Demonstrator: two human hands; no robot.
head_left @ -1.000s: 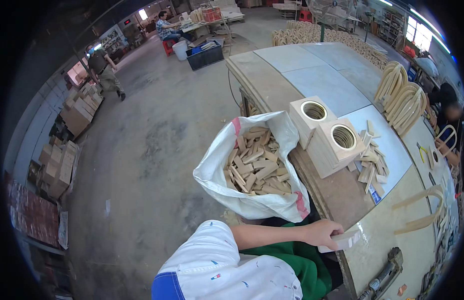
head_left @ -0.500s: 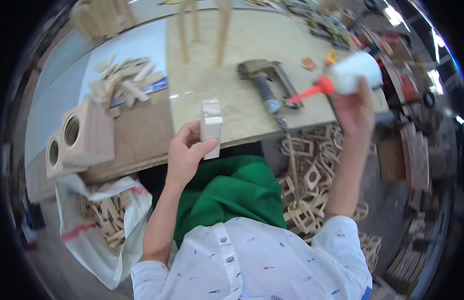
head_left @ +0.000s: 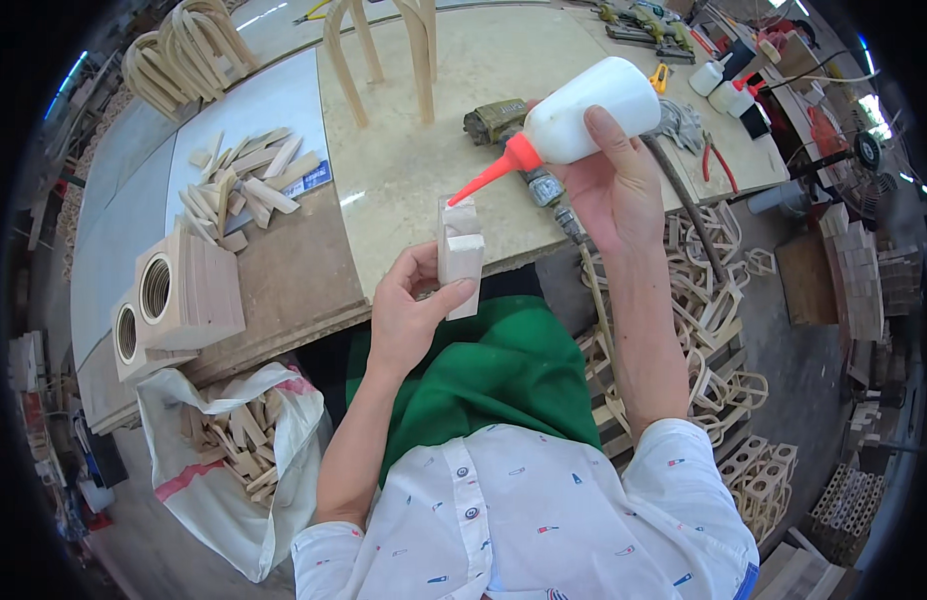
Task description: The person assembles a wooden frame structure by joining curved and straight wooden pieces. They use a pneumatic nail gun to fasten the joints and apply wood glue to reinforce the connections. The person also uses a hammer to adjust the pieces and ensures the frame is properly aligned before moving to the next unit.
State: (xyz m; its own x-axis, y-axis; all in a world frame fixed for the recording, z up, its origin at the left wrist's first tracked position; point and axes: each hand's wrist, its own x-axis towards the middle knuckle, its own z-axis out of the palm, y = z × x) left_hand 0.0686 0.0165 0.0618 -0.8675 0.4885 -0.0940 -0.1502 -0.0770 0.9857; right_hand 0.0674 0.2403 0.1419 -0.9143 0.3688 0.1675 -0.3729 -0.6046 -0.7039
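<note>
My left hand (head_left: 415, 302) grips a small pale wooden block (head_left: 461, 268) upright over the front edge of the workbench, thumb on its near side. The block's top is stepped. My right hand (head_left: 615, 178) is wrapped round a white squeeze bottle (head_left: 601, 108) with a long red nozzle (head_left: 483, 176). Tilted down to the left, the nozzle's tip meets or nearly meets the block's upper end; whether they touch I cannot tell. Behind the bottle, partly hidden, lies a pneumatic tool (head_left: 545, 188) with a hose.
Loose wood strips (head_left: 245, 180) lie on the bench's left, behind stacked wooden pieces with round holes (head_left: 188, 290). Bent wooden frames (head_left: 423, 70) stand at the back. A white sack (head_left: 178, 440) of offcuts is below left. Red-handled pliers (head_left: 721, 165) lie right. Wooden frames (head_left: 703, 300) heap on the floor.
My right hand has brought the bottle left, and its nozzle now reaches the block's top. My left hand still holds the block. The whole view has shifted slightly.
</note>
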